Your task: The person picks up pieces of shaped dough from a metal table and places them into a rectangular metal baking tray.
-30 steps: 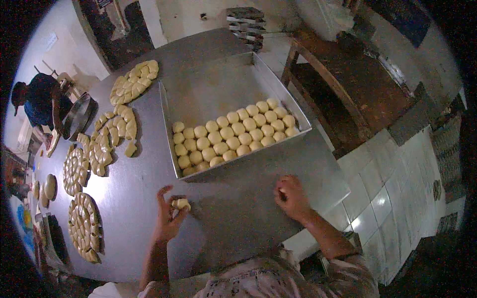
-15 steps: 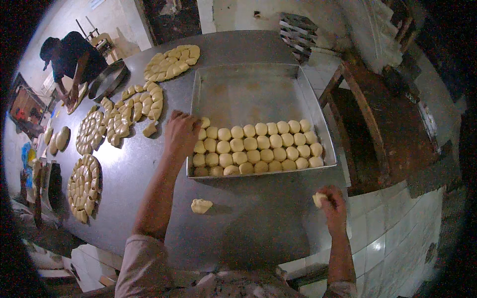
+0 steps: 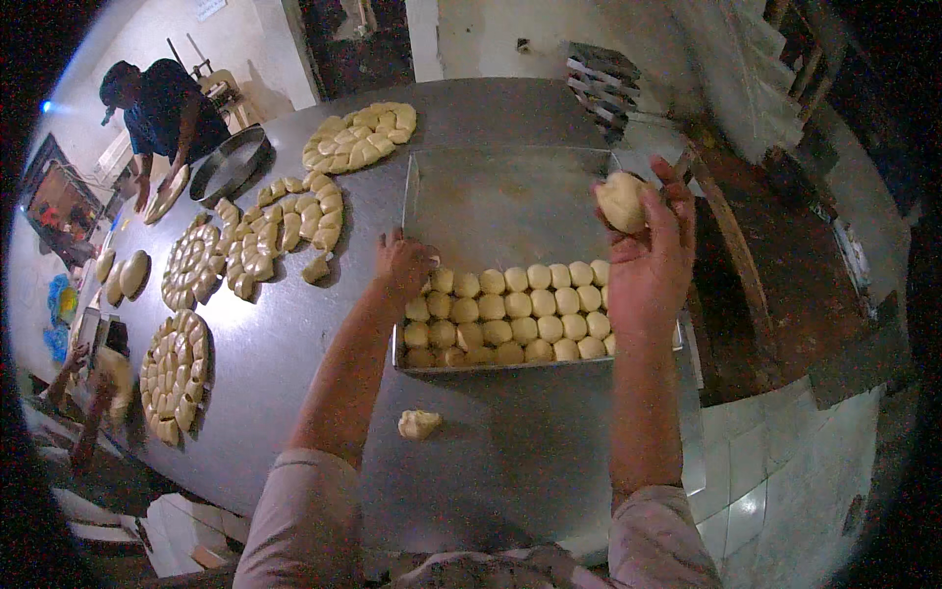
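Note:
My right hand (image 3: pixel 650 257) is raised over the right side of the metal tray (image 3: pixel 510 162), its fingers closed around a rounded lump of pale dough (image 3: pixel 622 202). At the tray's left wall is my left hand (image 3: pixel 402 265), its fingers curled down beside the farthest row; what they hold, if anything, is mostly hidden. Several rows of smooth dough balls (image 3: pixel 517 305) sit packed together in the near half of the tray. A small rough dough piece (image 3: pixel 420 424) lies on the table in front of it.
Several scored dough rounds (image 3: pixel 175 378) lie along the left of the metal table (image 3: pixel 285 373), with a round pan (image 3: pixel 231 165) behind them. A co-worker (image 3: pixel 172 113) handles dough at the far left. Another person's hands (image 3: pixel 93 383) show at lower left. A wooden frame (image 3: pixel 731 245) stands right.
My right hand has risen from the table's right side to above the tray with the dough lump. My left hand stays by the tray's left wall. The whole view has shifted slightly.

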Tool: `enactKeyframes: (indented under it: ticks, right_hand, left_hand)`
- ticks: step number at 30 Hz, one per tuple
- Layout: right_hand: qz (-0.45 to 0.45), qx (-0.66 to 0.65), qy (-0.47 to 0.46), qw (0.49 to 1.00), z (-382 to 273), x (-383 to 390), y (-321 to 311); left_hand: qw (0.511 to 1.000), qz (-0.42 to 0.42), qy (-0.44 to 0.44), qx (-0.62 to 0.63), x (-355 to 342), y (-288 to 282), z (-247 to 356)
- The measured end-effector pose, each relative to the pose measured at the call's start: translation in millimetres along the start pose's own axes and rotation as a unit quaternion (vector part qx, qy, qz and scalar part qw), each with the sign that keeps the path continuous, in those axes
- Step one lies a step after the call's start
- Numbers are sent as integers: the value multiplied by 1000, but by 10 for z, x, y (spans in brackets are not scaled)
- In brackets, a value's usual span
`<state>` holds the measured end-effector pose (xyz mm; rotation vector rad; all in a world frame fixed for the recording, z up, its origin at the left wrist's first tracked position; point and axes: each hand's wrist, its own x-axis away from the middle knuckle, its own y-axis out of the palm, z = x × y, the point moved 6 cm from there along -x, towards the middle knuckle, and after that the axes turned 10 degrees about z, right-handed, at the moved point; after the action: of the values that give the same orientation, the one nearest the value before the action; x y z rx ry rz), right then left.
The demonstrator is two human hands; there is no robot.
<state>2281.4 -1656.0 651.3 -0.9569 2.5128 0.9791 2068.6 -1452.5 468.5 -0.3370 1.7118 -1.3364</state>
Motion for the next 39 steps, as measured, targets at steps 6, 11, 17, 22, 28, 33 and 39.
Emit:
enactKeyframes:
  ticks: [6, 11, 17, 22, 28, 33, 39]
  right_hand:
    - [15, -97, 17, 995, 119, 52, 545]
    - [-71, 324, -86, 939, 1372, 317, 536]
    - [-178, 350, 9, 920, 1081, 1143, 676]
    - [-428, 459, -306, 716, 531, 2662, 786]
    - [-438, 436, 68, 784, 782, 2919, 14]
    - [-131, 575, 42, 807, -154, 2540, -1319]
    - [-68, 804, -65, 587, 262, 1792, -1827]
  left_hand:
    - [989, -28, -46, 139, 71, 4, -324]
    - [997, 67, 30, -1, 190, -615, 46]
    - [963, 137, -174, 152, 840, -1132, -1087]
    - [944, 134, -251, 168, 1256, -614, -1976]
    - [968, 114, -143, 174, 1038, -143, -1739]
    - [923, 1, -237, 304, 1222, -339, -1701]
    - [923, -105, -128, 346, 2135, -804, -225]
